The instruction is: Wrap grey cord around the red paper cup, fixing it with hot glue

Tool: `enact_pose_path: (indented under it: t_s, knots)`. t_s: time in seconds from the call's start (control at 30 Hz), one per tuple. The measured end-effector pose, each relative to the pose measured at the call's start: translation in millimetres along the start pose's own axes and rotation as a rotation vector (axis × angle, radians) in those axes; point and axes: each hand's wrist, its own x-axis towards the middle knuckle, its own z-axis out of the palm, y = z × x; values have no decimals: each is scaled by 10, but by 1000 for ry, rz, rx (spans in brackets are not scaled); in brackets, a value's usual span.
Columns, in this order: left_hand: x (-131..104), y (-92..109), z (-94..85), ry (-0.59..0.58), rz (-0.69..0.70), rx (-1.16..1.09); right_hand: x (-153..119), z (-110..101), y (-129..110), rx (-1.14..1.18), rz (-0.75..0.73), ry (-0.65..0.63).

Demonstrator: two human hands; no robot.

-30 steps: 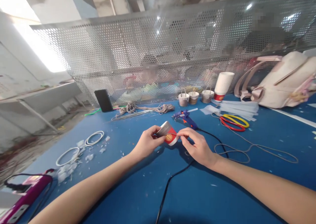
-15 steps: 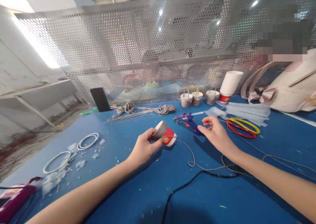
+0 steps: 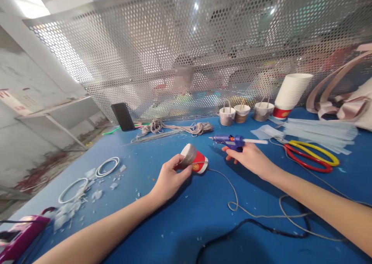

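My left hand (image 3: 171,176) is closed round a red and white paper cup (image 3: 200,160), which lies tilted with its base toward the right. Grey cord is wound round part of the cup, and a loose length of cord (image 3: 232,188) trails from it to the right across the table. My right hand (image 3: 250,159) grips the handle of a blue hot glue gun (image 3: 229,140), its nozzle pointing left above the cup's level. A translucent glue stick (image 3: 255,141) sticks out of the gun's back.
Scissors (image 3: 312,155) with red and yellow handles lie at the right by glue sticks (image 3: 319,132). Behind stand small cord-wrapped cups (image 3: 227,116), stacked paper cups (image 3: 293,91) and a phone (image 3: 122,116). White rings (image 3: 107,167) and a purple device (image 3: 23,238) are at left.
My right hand has closed on the glue gun and lifted it from the table. The left hand still holds the cup. The view has shifted slightly.
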Motion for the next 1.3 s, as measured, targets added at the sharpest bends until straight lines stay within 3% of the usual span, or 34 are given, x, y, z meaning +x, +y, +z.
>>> enact_pose_path:
  t_s: [0.1, 0.23, 0.33, 0.6, 0.8, 1.03, 1.3]
  knots:
    - [-9, -11, 3, 4, 9, 4, -227, -23, -158, 27, -9, -91]
    - [-34, 21, 14, 34, 36, 27, -490, 48, -331, -65, -176, -22]
    - [-52, 59, 20, 70, 53, 49, -584, 97, -409, -102, -151, -30]
    - [-65, 65, 33, 101, 63, 57, -600, 142, -368, -85, -114, -150]
    - [-63, 66, 43, 93, 98, 84, -610, 168, -362, -122, -170, -112]
    - [-66, 52, 45, 84, 113, 121, -639, 181, -390, -114, -219, -171]
    - [-63, 39, 44, 76, 114, 121, -621, 167, -370, -152, -250, -113]
